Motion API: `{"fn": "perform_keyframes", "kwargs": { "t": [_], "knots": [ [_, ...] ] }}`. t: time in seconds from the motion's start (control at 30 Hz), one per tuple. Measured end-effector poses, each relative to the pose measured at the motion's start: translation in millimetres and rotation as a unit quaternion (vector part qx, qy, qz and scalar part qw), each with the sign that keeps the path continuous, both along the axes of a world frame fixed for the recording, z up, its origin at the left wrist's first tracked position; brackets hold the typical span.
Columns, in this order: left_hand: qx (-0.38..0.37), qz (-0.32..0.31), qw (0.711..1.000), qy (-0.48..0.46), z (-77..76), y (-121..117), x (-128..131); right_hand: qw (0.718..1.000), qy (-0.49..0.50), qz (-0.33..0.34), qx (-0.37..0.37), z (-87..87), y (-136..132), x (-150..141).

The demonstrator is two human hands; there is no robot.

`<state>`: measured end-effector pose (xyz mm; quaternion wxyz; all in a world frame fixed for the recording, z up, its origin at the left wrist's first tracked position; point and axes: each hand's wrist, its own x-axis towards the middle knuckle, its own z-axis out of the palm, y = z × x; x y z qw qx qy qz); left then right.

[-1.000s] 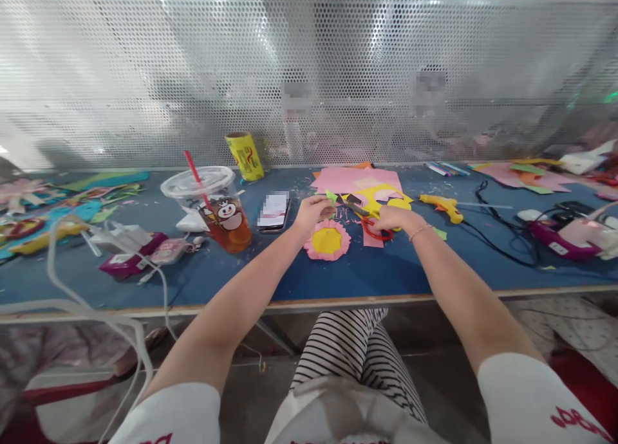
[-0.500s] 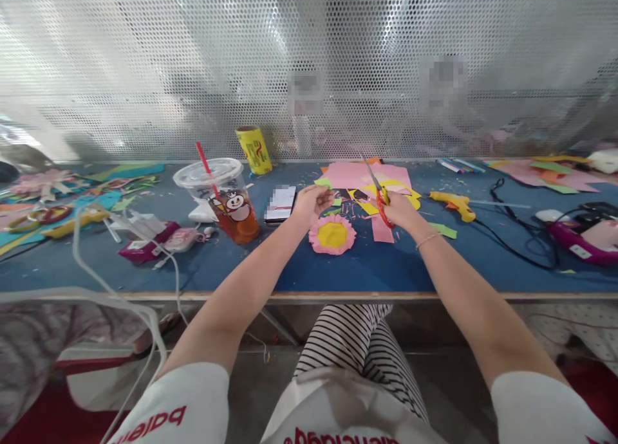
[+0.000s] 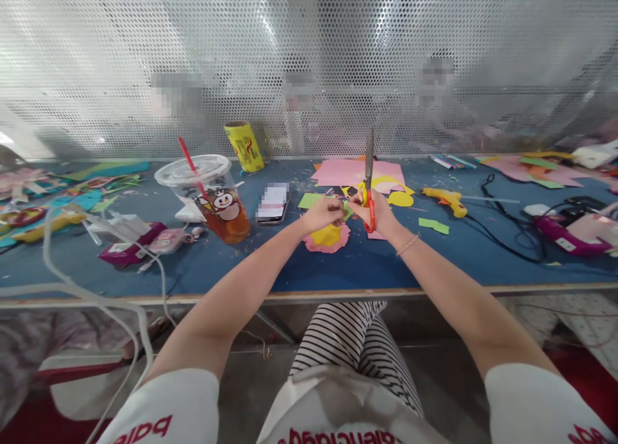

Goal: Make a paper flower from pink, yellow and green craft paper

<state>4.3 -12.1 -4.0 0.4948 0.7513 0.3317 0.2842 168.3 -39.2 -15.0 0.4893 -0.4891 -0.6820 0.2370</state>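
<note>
My right hand (image 3: 380,213) is closed around scissors (image 3: 369,164) with red and yellow handles, their blades pointing up and away from me. Its fingertips meet a small light green paper piece (image 3: 347,210). From the other side my left hand (image 3: 323,213) pinches that same piece, fingers curled. Just below the left hand lies a paper flower (image 3: 327,239) with a ruffled pink rim and a yellow middle, partly covered by the hand. Another green paper strip (image 3: 309,201) rests beside the left fingers. Pink paper sheets (image 3: 338,172) and yellow paper scraps (image 3: 402,198) lie behind the hands.
To the left stand a lidded drink cup (image 3: 219,206) with a red straw and a phone (image 3: 273,203). A yellow glue gun (image 3: 447,201) with a black cord lies right, near a purple power strip (image 3: 572,235). A perforated metal screen (image 3: 309,58) closes off the table's back.
My hands have come together above the flower, now with a green paper piece between them. The scissors have swung more upright. The view has shifted slightly.
</note>
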Motion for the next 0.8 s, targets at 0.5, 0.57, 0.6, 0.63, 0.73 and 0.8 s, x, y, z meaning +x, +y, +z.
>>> {"fn": "perform_keyframes", "kwargs": {
  "t": [0.5,0.57,0.6,0.63,0.73,0.8],
  "knots": [
    [-0.022,0.169,0.956,-0.239,9.8,4.2,-6.3,0.992,-0.106,-0.024,-0.059,5.0,-3.7,14.1],
    [-0.016,0.192,0.949,-0.250,9.1,9.7,-9.1,0.988,-0.127,-0.012,-0.084,2.9,-2.5,17.4],
    [-0.009,0.198,0.948,-0.249,8.7,12.0,-10.0,0.986,-0.135,-0.009,-0.094,2.0,-2.2,18.3],
    [0.001,0.200,0.949,-0.243,8.2,13.6,-10.7,0.985,-0.144,-0.008,-0.099,1.3,-2.2,18.8],
    [0.041,0.194,0.956,-0.215,7.8,15.0,-11.1,0.982,-0.167,0.012,-0.090,0.6,-3.5,18.1],
    [0.066,0.183,0.960,-0.199,8.1,13.9,-10.7,0.981,-0.174,0.028,-0.083,0.2,-3.9,16.7]
  ]
}}
